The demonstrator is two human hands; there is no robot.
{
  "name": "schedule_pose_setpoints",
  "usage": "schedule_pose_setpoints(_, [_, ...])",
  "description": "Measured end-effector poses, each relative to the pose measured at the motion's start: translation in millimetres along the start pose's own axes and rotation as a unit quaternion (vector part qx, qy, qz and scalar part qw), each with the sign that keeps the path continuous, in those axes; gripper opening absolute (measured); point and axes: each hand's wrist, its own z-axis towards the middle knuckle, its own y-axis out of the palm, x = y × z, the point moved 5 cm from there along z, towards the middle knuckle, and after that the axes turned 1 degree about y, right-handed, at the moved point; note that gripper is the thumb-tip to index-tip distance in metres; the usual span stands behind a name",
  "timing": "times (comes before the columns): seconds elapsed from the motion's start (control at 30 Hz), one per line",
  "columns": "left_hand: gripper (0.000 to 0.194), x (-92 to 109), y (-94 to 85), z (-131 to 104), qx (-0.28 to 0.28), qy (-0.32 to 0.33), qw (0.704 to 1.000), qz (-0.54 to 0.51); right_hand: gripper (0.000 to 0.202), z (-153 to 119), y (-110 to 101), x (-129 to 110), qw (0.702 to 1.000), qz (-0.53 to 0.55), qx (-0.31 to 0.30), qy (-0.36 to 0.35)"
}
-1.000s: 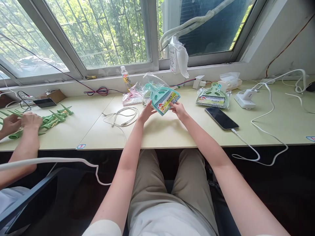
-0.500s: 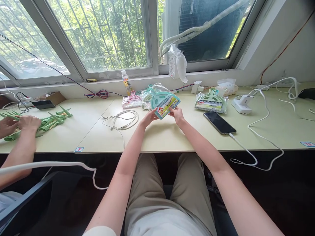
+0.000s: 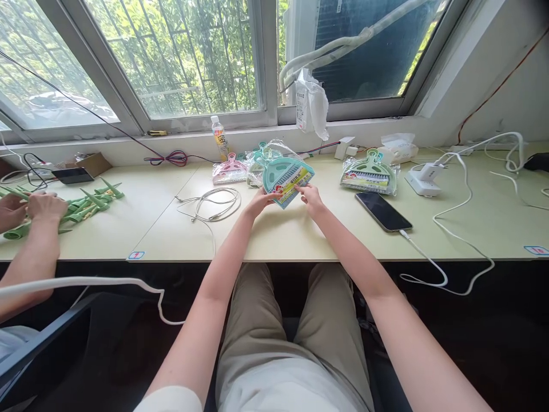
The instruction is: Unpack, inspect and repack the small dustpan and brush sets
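Note:
A teal dustpan and brush set (image 3: pixel 286 174) with a printed label on its front is held tilted above the table. My left hand (image 3: pixel 259 203) is closed on its lower left edge, thumb across the front. At the lower right edge, the bent fingers of my right hand (image 3: pixel 312 197) pinch the set, fingertips against the label. Behind it, partly hidden, lies another green set in clear plastic (image 3: pixel 256 173). A pink dustpan and brush set (image 3: pixel 230 170) rests to the left of that, and a bagged green set (image 3: pixel 369 173) lies to the right.
Coiled white cable (image 3: pixel 218 204) lies left of my hands; a phone (image 3: pixel 383 212) with a charging cable lies right. A bottle (image 3: pixel 219 138) stands at the back, near a tissue pack (image 3: pixel 398 147) and a white charger (image 3: pixel 424 179). At far left, another person's hands (image 3: pixel 46 207) handle green stalk-like pieces (image 3: pixel 92 205).
My right fingers have shifted slightly at the set's right edge, and the left thumb now lies further across the label. The view has tilted a little; the set stays nearly in place.

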Motion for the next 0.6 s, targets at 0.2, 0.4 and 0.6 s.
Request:
schedule_pose_setpoints(0.2, [0.054,0.6,2.2,-0.2,0.005,-0.001,1.000,0.005,0.018,7.9,-0.1,-1.8,0.994,0.103,0.013,-0.016])
schedule_pose_setpoints(0.4, [0.059,6.2,2.4,-3.6,0.023,0.011,0.999,0.042,0.022,9.8,2.8,-12.1,0.988,0.128,-0.036,-0.078])
schedule_pose_setpoints(0.6, [0.070,12.4,19.5,-16.5,-0.060,-0.036,0.993,0.092,0.019,13.9,-3.5,-4.5,0.983,0.178,0.002,-0.040])
